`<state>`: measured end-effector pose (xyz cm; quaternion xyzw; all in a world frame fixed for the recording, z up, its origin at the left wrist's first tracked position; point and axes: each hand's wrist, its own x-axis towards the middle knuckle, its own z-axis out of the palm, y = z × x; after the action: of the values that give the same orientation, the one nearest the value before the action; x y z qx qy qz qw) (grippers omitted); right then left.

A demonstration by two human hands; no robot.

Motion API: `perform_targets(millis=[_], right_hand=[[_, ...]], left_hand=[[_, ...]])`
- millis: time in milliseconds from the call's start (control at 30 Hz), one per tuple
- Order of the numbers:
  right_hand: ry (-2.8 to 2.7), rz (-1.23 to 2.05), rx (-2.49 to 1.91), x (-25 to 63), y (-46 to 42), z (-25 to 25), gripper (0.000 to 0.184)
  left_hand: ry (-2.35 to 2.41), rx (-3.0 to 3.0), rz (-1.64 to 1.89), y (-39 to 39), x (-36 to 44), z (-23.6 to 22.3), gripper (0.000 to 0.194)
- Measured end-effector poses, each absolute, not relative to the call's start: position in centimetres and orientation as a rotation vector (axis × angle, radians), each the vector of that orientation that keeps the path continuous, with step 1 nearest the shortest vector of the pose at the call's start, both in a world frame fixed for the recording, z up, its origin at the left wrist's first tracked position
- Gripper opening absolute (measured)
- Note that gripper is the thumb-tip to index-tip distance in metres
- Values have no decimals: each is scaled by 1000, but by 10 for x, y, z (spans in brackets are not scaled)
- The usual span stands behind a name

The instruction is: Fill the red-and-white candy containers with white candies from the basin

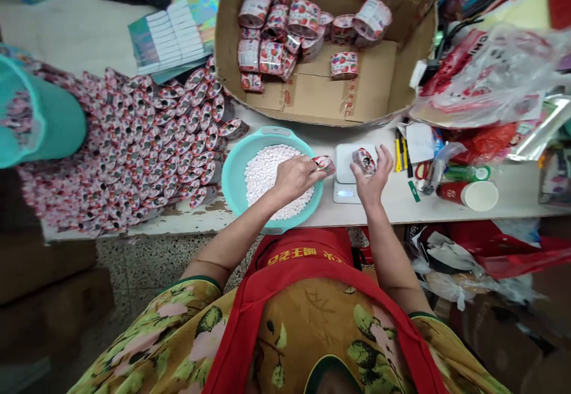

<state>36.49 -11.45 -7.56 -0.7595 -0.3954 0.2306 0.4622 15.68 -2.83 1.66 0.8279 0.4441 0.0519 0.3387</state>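
My left hand (294,181) is above the right side of a turquoise basin (228,174) filled with small white pellets (263,171). Its fingers pinch a small oval pack (325,165) with a red-and-white printed end. Above a white digital scale (347,194) with a lit display, my right hand (373,177) has thumb and fingers around a similar oval pack (363,160) with a dark opening on its upper face. Whether that pack touches the scale plate, I cannot tell. Many matching packs (169,138) lie heaped left of the basin.
A cardboard box (375,78) behind the basin holds several strawberry-printed rolls (303,19). A turquoise bucket (57,114) stands at the left. To the right lie a yellow cutter (398,155), a red paper cup (455,193) and plastic bags (495,78).
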Motion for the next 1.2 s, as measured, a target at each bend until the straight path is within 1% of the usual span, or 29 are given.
perform_targets(millis=[33,67,133,167,233,300,367,533,633,733,833,1067,1133,1200], right_hand=[[-1070,707,-1802,353,-114,-63,78],[-1144,914,-1724,339,-112,-51,75],[-1162,1333,-1592,313,-108,-32,66],[-1114,1479,-1560,302,-106,-25,62],[-1008,1603,-1546,284,-102,-20,60],[-972,1612,-1561,272,-100,-23,60],[-973,1617,-1614,264,-98,-31,60],[-941,1727,-1658,252,-100,-41,58],[-905,1739,-1610,249,-100,-30,58],[-896,1718,-1586,249,-99,-23,59],[-885,1671,-1606,252,-100,-28,59],[-784,1673,-1490,246,-116,-43,64],[-771,1701,-1410,241,-124,-40,66],[-809,1731,-1340,236,-132,-38,65]], left_hand=[[1124,2085,144,-31,149,18,35],[1106,1982,172,-32,141,18,36],[1160,1668,321,-33,128,12,39],[1214,1467,428,-32,121,8,42],[1286,1056,630,-30,109,-2,49],[1250,743,714,-29,102,-13,58],[1177,546,699,-31,99,-25,60],[1164,268,665,-39,97,-45,43],[1114,247,694,-43,92,-44,36],[1050,284,711,-43,89,-39,36],[1063,318,724,-42,93,-35,34],[1076,304,671,-40,87,-38,13],[1107,305,650,-38,77,-45,19],[1199,300,613,-37,67,-54,15]])
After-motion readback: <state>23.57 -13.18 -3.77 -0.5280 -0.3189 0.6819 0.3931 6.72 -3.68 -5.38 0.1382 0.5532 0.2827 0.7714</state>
